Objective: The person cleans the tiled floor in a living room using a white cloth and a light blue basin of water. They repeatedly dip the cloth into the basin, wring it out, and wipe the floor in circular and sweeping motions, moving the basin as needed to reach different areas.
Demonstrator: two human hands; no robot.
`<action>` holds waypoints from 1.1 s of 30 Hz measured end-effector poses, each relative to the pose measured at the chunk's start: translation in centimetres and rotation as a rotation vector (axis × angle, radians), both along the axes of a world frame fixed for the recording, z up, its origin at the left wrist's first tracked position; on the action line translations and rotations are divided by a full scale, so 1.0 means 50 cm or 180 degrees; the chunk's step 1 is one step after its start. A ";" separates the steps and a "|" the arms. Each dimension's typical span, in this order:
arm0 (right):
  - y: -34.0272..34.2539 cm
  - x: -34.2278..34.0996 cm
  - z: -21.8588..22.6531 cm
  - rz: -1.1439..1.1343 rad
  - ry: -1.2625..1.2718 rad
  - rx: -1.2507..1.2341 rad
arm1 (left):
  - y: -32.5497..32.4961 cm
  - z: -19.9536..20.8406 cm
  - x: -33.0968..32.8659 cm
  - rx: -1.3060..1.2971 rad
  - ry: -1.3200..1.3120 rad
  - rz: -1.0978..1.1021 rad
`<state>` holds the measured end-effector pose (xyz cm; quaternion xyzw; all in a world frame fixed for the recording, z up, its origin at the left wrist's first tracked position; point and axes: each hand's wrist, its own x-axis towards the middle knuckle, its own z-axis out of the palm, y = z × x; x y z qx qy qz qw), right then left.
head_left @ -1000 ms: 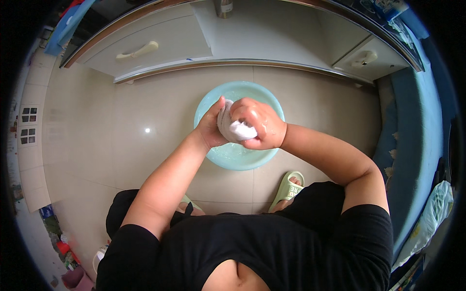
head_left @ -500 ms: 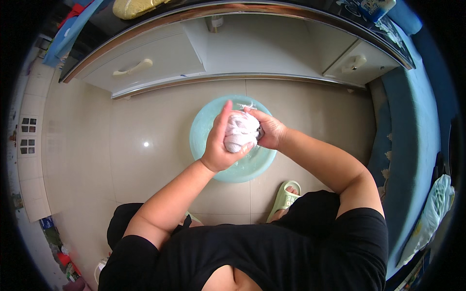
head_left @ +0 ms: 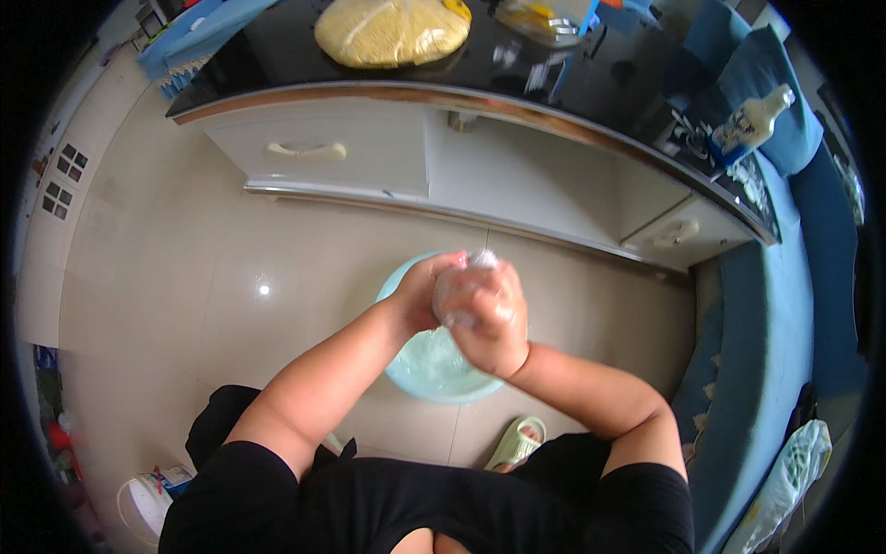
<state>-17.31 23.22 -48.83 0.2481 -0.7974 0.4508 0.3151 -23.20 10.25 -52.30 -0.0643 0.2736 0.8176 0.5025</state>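
A bundled white cloth (head_left: 484, 259) is squeezed between my two hands, above a light blue-green basin (head_left: 441, 374) on the floor. My left hand (head_left: 423, 291) wraps its left side. My right hand (head_left: 494, 328) is closed over its top and front, its fingers somewhat blurred. Most of the bundle is hidden by the hands; a white tuft pokes out at the far side. Inside the basin there is water with a little foam.
Ahead stands a low white cabinet (head_left: 337, 166) with a black top. On it lie a bag of yellow grains (head_left: 392, 32) and a white-and-blue bottle (head_left: 752, 126). A blue-covered sofa (head_left: 738, 369) runs along the right. A white bucket (head_left: 143, 508) sits lower left.
My right hand has moved from the bundle's right side to over its top, covering most of the cloth. The view has tilted, showing more of the cabinet top.
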 end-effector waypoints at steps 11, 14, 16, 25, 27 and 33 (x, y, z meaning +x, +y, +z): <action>-0.040 0.053 -0.070 0.0526 0.1185 0.1527 | 0.012 -0.029 -0.045 -0.1703 0.1711 -0.1674; -0.046 0.065 -0.100 0.0786 0.1390 0.2003 | 0.022 -0.039 -0.024 -0.2062 0.1667 -0.2011; -0.046 0.072 -0.110 0.1021 0.1345 0.2403 | 0.026 -0.043 -0.008 -0.2392 0.1801 -0.2130; -0.077 0.100 -0.175 0.2027 0.1057 0.3467 | 0.069 -0.091 0.059 -0.4107 0.3252 -0.3416; -0.071 0.109 -0.178 0.2121 0.0962 0.3594 | 0.084 -0.093 0.076 -0.4299 0.3311 -0.3433; 0.030 0.117 -0.210 0.1674 0.1185 0.2982 | 0.093 -0.094 0.045 -0.3290 0.2553 -0.2731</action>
